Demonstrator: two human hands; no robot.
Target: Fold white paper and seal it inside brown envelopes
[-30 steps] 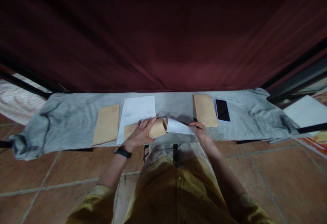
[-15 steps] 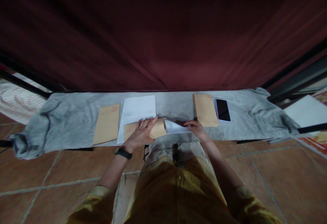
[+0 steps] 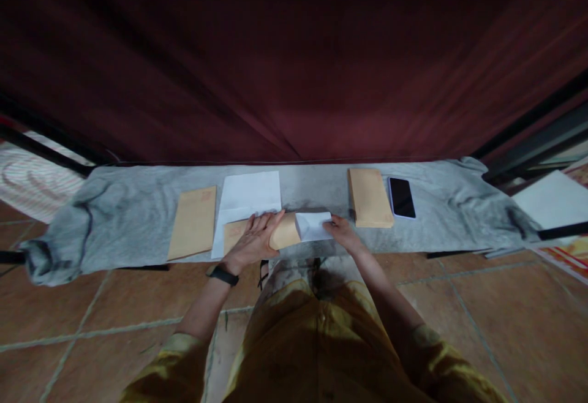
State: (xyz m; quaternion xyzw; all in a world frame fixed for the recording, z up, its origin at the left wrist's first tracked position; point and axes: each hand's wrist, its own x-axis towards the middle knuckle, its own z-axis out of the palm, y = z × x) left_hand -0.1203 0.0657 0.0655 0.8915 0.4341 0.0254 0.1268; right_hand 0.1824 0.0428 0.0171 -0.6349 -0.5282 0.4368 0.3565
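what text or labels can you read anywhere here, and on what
Nothing is legible.
left brown envelope: red print near its top corner, too blurred to read.
middle envelope, held by the left hand: red mark, also blurred.
phone: dark screen, no text.
folded white paper in the right hand: blank side showing.
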